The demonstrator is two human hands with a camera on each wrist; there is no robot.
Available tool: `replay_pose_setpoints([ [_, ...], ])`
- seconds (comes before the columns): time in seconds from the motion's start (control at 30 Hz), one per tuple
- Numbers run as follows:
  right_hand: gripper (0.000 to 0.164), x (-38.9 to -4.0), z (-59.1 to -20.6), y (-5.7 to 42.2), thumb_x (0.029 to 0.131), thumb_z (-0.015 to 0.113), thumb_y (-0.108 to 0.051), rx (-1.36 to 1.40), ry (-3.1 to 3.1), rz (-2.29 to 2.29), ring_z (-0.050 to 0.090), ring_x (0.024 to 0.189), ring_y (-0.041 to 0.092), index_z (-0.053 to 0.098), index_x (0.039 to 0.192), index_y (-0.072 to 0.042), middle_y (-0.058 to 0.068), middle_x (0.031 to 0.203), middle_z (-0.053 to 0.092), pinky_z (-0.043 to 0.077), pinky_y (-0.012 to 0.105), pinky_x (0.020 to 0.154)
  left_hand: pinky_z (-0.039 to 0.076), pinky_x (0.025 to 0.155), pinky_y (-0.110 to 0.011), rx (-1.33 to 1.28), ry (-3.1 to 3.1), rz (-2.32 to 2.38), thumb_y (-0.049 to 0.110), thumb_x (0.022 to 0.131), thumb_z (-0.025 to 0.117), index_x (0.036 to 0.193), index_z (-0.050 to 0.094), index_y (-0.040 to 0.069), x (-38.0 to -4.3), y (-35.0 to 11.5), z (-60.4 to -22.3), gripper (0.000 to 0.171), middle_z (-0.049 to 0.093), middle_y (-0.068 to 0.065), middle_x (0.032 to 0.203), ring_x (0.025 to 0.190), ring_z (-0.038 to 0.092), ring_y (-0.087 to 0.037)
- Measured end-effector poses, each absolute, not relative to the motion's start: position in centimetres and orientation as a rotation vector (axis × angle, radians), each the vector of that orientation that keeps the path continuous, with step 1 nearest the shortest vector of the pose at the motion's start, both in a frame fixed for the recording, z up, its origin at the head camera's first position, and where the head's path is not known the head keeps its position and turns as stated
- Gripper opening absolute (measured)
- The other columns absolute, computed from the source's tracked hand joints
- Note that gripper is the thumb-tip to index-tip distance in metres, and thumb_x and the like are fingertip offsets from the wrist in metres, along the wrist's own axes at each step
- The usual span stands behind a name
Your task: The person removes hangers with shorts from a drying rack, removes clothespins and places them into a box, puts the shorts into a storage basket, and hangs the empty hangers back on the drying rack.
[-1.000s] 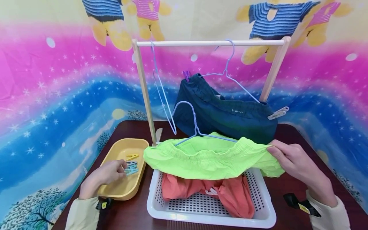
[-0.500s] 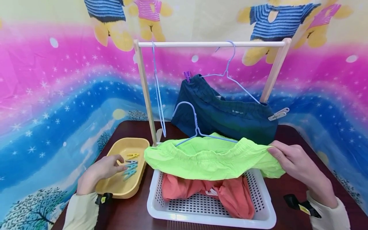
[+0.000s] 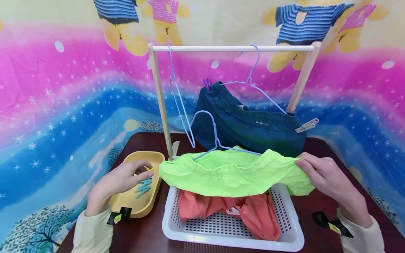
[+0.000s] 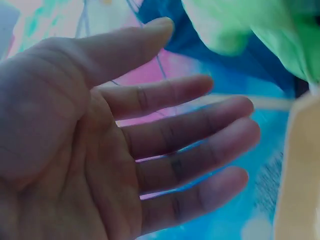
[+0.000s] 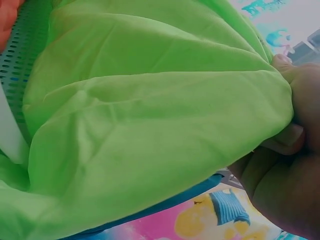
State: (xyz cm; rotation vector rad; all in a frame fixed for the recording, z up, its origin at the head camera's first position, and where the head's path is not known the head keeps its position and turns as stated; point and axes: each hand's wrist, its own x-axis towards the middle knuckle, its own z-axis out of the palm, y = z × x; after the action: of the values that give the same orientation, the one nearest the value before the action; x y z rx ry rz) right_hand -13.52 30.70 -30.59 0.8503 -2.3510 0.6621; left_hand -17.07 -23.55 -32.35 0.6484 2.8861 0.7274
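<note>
My right hand point(image 3: 322, 175) pinches the right end of the waistband of lime-green shorts point(image 3: 221, 179), which have an elastic waist. In the right wrist view their cloth point(image 5: 160, 115) stretches away from the thumb and fingers. A lilac wire hanger point(image 3: 216, 140) sits inside the waist, its hook upright. My left hand point(image 3: 128, 175) is over the yellow tray point(image 3: 133, 207), fingers slightly bent and apart from the thumb. Its palm and fingers point(image 4: 195, 135) hold nothing in the left wrist view. Blue clothespins point(image 3: 143, 188) lie below it; a yellow clothespin point(image 3: 150, 169) is partly hidden behind its fingers.
A white basket point(image 3: 232, 244) with a coral-red garment point(image 3: 259, 214) stands under the green shorts. Behind, a wooden rack point(image 3: 234, 48) bears dark teal shorts point(image 3: 253, 130) on a hanger, with a purple clothespin point(image 3: 206, 83) and a white clothespin point(image 3: 307, 125). An empty hanger point(image 3: 181, 102) hangs at left.
My left hand has moved up and to the right, from the blue clothespins to the yellow one. The blue clothespins have shifted slightly. The empty hanger swings. My right hand keeps its grip.
</note>
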Motion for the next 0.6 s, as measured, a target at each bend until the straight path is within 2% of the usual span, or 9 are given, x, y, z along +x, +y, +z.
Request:
replay_pose_setpoints([
  [0.3, 0.025, -13.5, -30.3, 30.7, 0.093, 0.057, 0.006, 0.856, -2.339, 0.689, 0.039, 0.057, -0.005, 0.058, 0.088, -0.019, -0.017, 0.066, 0.038, 0.033, 0.014, 0.052, 0.055, 0.088, -0.041, 0.843, 2.979, 0.777, 0.039, 0.097, 0.060, 0.122, 0.064, 0.012, -16.2, -19.2, -30.7, 0.037, 0.069, 0.000, 0.115, 0.106, 0.066, -0.018],
  [0.6, 0.024, -13.5, -30.6, 30.8, 0.093, 0.058, 0.006, 0.825, -2.327, 0.717, 0.039, 0.057, -0.004, 0.059, 0.088, -0.018, -0.014, 0.065, 0.039, 0.032, 0.015, 0.052, 0.052, 0.095, -0.046, 0.873, 2.945, 0.765, 0.043, 0.096, 0.060, 0.128, 0.061, 0.010, -17.2, -16.2, -30.1, 0.046, 0.067, -0.006, 0.124, 0.112, 0.063, -0.023],
])
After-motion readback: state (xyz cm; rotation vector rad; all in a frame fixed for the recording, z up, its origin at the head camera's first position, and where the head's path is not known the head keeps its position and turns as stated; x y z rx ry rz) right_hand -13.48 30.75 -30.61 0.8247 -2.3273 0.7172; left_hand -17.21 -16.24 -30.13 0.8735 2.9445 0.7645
